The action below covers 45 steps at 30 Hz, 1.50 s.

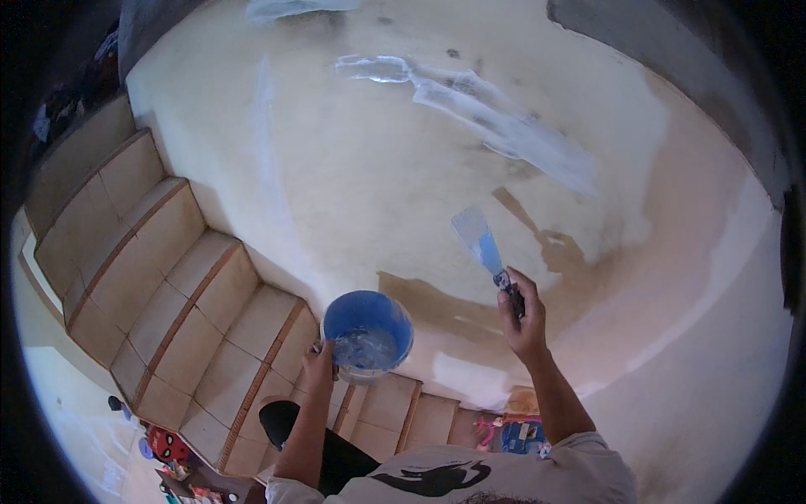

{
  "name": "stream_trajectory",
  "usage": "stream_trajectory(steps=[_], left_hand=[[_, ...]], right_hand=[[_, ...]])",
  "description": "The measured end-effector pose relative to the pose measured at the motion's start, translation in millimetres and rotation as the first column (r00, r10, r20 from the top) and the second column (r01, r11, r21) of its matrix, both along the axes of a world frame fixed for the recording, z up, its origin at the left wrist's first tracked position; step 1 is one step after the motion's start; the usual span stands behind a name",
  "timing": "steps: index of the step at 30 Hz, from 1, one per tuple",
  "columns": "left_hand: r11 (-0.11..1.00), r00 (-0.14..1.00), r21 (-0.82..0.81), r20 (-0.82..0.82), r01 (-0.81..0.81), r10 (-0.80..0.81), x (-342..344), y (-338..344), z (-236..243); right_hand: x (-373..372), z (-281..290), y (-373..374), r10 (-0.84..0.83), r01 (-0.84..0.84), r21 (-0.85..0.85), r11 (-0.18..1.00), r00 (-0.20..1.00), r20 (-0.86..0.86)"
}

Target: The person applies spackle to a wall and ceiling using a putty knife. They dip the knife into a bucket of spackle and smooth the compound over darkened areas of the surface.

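My right hand [527,326] is closed round the dark handle of a putty knife [480,240], its broad blade pointing up toward the wall. The blade looks pale at the tip and bluish lower down, and stands apart from the wall. Lower and to the left, my left hand [319,367] grips a blue bucket [367,309] at the left side of its rim. Greyish-white wet material [366,349] lies in the bucket's bottom. A small dark end sticks out by my left fingers; I cannot make out what it is.
A pale wall [353,168] fills the middle, with white filler streaks [504,126] higher up. Tiled stairs [214,315] with brown edges run along the left and below. Toys and boxes lie at the bottom [522,433] and lower left. My dark-clad leg [340,462] is over the steps.
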<state>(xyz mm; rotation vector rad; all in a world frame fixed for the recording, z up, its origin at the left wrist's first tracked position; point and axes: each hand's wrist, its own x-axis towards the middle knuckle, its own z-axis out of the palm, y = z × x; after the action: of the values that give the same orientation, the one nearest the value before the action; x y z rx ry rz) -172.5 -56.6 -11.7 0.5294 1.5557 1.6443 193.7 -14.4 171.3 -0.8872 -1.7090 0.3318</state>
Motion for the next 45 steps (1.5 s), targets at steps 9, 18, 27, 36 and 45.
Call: stream_trajectory(steps=[9, 18, 27, 36, 45], left_hand=[[0.98, 0.976, -0.019, 0.091, -0.199, 0.2, 9.8, 21.6, -8.4], [0.984, 0.976, 0.046, 0.146, -0.172, 0.163, -1.5, 12.7, -13.3], [0.976, 0.977, 0.079, 0.086, -0.201, 0.194, 5.5, 14.4, -16.1], [0.973, 0.968, 0.044, 0.121, -0.227, 0.22, 8.2, 10.3, -11.6], [0.966, 0.97, 0.102, 0.058, -0.239, 0.234, 9.2, 15.4, -16.8]], right_hand=[[-15.7, 76.8, 31.1, -0.275, 0.141, 0.438, 0.888, 0.925, 0.261], [-35.6, 125.8, 103.0, -0.599, 0.23, 0.765, 0.601, 0.763, 0.242], [-57.7, 128.1, 150.7, -0.752, 0.37, 0.801, 0.47, 0.643, 0.144], [-60.2, 116.8, 144.8, -0.772, 0.413, 0.766, 0.493, 0.613, 0.166], [-49.4, 113.7, 124.4, -0.452, 0.292, 0.745, 0.6, 0.892, 0.014]])
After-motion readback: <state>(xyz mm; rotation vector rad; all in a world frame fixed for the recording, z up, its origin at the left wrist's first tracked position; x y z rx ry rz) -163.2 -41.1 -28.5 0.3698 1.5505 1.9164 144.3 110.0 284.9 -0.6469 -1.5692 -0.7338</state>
